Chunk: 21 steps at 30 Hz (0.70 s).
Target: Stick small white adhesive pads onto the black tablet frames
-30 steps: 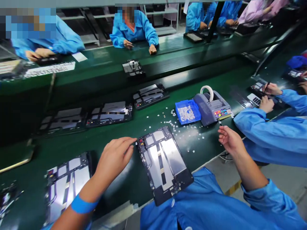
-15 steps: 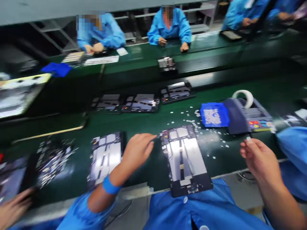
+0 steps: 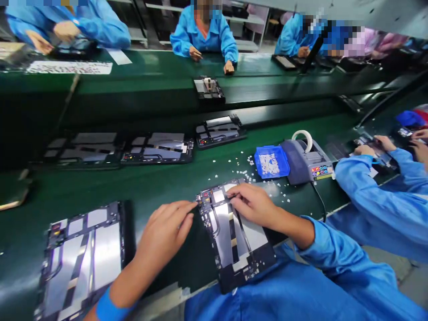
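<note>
With the right hand [image 3: 252, 203], reaching across the upper part of the opened tablet [image 3: 236, 236], bringing thumb and index fingertip nearly together; hiding too much there for telling whether pinching anything. With the left hand [image 3: 170, 223], touching or almost touching the tablet's upper left corner, holding the thumb apart from the index finger. Lying at the near edge of the green bench [image 3: 150, 187], overhanging toward the blue coat [image 3: 287, 285]. Seemingly standing midway: already exposing silver battery panels [image 3: 221, 238], leaving the covering undone. At left, leaving a second opened tablet [image 3: 80, 263] untouched. Farther off, showing white chips [image 3: 268, 164] in a blue tray [image 3: 284, 167]. No longer holding a small white piece near the tape dispenser [image 3: 296, 169], as half a second ago, but working over the tablet. Beyond, showing three more opened tablets [image 3: 157, 147] in a row.
</note>
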Available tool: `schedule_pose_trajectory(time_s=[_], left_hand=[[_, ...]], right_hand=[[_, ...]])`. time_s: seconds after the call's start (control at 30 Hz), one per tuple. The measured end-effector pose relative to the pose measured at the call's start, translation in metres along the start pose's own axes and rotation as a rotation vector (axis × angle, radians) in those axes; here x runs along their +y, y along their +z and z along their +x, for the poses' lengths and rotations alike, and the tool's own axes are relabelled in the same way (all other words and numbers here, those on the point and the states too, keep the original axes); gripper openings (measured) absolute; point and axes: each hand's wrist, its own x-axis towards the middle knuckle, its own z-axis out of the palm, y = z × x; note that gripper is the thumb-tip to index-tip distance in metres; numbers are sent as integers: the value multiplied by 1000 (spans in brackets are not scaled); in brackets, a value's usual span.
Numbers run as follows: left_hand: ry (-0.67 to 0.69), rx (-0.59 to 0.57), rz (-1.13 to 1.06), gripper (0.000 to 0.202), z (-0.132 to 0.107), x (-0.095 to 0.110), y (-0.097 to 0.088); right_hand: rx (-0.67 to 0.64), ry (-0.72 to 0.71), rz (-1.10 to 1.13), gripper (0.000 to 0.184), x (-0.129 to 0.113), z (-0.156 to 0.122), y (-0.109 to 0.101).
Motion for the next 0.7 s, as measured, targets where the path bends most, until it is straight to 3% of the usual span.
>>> schedule_pose_trajectory(time_s=[0.23,0.33,0.47,0.7], left_hand=[[-56,-104,14,27,5,31,2],[-92,-143,33,27,5,34,4],[-115,-132,41,26,3,38,5],[-130,-112,29,27,1,33,8]], right_hand=[[19,47,-116,23,26,-10,-8],[-40,-10,-154,24,37,-5,-3],[-119,-81,-163,25,34,0,5],[-171,-62,-153,28,33,11,15]])
